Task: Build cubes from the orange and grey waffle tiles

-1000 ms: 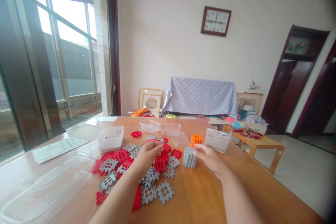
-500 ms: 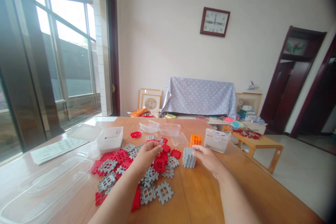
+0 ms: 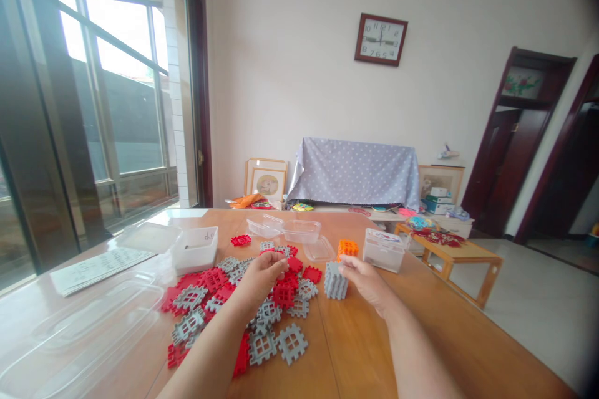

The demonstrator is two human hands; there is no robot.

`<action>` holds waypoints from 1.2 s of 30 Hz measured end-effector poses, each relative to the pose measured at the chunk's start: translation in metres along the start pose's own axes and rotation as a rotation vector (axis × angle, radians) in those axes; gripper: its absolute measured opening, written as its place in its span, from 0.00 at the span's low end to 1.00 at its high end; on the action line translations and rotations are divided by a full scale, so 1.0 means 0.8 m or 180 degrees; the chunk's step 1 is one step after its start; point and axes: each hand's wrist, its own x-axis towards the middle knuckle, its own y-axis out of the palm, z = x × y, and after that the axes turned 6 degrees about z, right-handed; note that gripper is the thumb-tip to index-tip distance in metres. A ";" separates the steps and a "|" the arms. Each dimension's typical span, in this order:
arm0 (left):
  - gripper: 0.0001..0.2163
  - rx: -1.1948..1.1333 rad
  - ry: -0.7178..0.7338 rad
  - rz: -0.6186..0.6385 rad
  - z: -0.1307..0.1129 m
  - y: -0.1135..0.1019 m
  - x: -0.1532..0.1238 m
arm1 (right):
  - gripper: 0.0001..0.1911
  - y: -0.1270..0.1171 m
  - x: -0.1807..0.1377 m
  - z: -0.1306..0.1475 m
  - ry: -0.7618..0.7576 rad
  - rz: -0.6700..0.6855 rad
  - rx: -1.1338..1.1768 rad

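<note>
My left hand [image 3: 266,273] hovers over a spread pile of red interlocking tiles [image 3: 284,293] and grey interlocking tiles [image 3: 292,344], its thumb and fingertips pinched together. Whatever may be between those fingers is too small to make out. On the right, my right hand [image 3: 367,280] is closed at the upper right edge of a stack of grey tiles [image 3: 335,283], fingertips touching it. The stack stands upright on the table. Just behind it is an orange tile stack [image 3: 347,249]. Many of the pile's tiles have window-like openings, and part of the pile is hidden by my left forearm.
Clear plastic containers [image 3: 302,230] stand at the back, with a lidded clear box [image 3: 384,250] on the right. A white-looking box [image 3: 197,248], a printed sheet [image 3: 100,269] and a large clear lid [image 3: 88,330] lie left on the wooden table [image 3: 360,349].
The whole view has shifted very slightly. Both hands keep nearly the same pose, the left over the pile and the right at the grey stack.
</note>
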 end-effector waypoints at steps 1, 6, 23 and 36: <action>0.18 0.0004 -0.0001 0.0001 0.001 0.000 0.000 | 0.31 0.000 -0.001 0.001 -0.0052 0.0019 -0.0017; 0.18 0.0008 -0.0025 -0.0020 0.002 0.000 0.001 | 0.36 0.004 -0.005 0.005 -0.0231 0.0159 -0.0139; 0.18 0.0006 -0.0008 -0.0062 -0.001 0.002 -0.002 | 0.32 0.002 -0.001 0.002 -0.0138 0.0036 -0.0055; 0.21 0.0031 -0.0010 -0.0116 -0.003 0.001 -0.003 | 0.30 0.002 0.003 -0.004 -0.0154 0.0116 -0.0026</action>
